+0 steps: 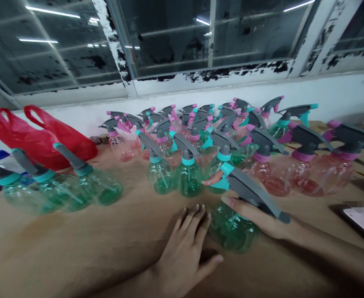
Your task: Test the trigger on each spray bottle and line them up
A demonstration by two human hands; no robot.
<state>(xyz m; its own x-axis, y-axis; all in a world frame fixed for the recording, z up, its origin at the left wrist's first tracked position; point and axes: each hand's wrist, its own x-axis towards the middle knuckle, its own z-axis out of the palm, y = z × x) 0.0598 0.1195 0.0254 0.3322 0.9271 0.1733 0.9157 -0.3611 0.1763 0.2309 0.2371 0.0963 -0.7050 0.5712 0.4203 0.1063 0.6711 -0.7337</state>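
My right hand [253,213] is wrapped round the neck of a green spray bottle [233,231] with a grey and turquoise trigger head. Its fingers are partly hidden behind that head. The bottle stands near the front of the group, close to the table surface. Just left of it, my left hand [186,248] lies flat on the table, fingers stretched out and holding nothing. Beyond my left fingertips stand another green spray bottle [189,178] and a second green one [161,176].
Several pink and green spray bottles crowd the back of the wooden table [107,244]. Pink-clear bottles [315,178] stand at the right, near a phone [363,223]. At the left are several green bottles [99,186] and a red plastic bag [45,140]. Windows rise behind.
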